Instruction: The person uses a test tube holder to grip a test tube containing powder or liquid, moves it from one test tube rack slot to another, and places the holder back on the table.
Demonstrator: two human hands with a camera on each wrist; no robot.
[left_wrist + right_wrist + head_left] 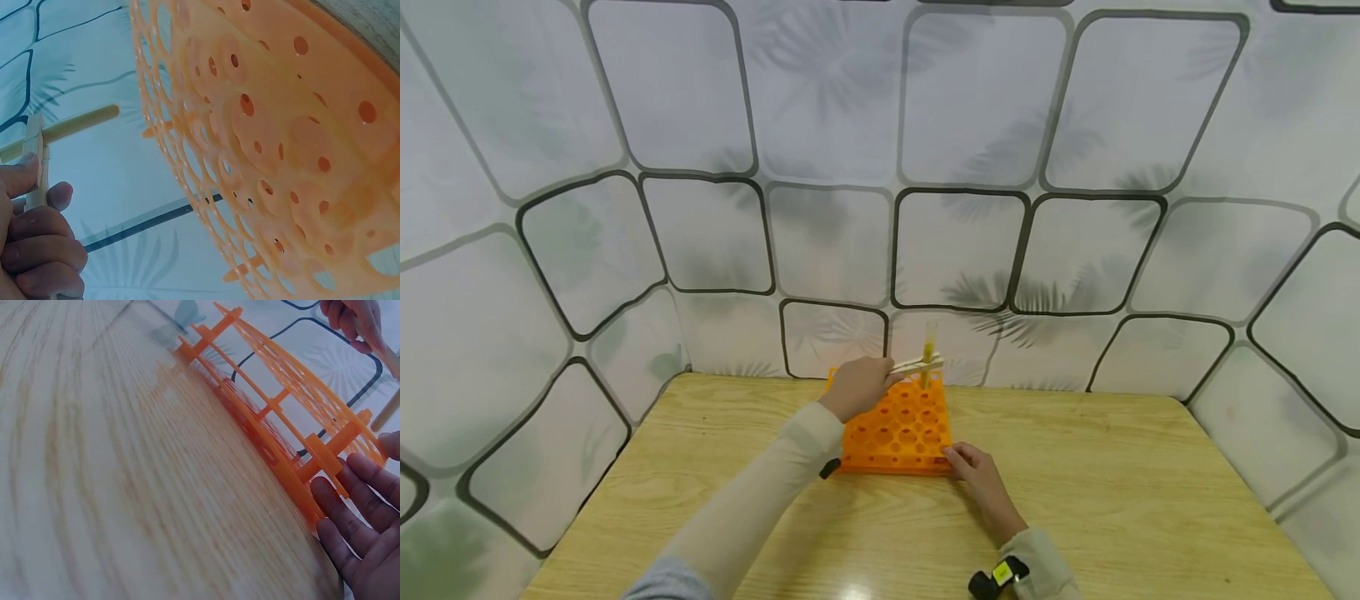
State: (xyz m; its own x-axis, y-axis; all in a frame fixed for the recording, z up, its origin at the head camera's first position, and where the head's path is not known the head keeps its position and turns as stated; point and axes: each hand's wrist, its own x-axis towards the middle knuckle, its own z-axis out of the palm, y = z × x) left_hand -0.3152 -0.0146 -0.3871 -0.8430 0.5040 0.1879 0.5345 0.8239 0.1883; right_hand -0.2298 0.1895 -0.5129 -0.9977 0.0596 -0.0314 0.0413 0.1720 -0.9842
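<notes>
My left hand (859, 387) grips a wooden test tube holder (917, 365), its fingers curled round the handle. Clamped in the holder is a glass test tube (928, 343) with yellow liquid, above the far right part of an orange test tube rack (895, 435). The left wrist view shows the tube's rounded end (111, 112) in the air, apart from the rack. At the rack's near right corner, my right hand (981, 479) holds on, thumb at the top plate and fingers (340, 515) against the side.
The rack stands on a light wood-grain table (1097, 492) near its back edge. Behind and at both sides hangs a pale patterned curtain (835, 242). A dark wrist device (1000, 577) sits on the right sleeve.
</notes>
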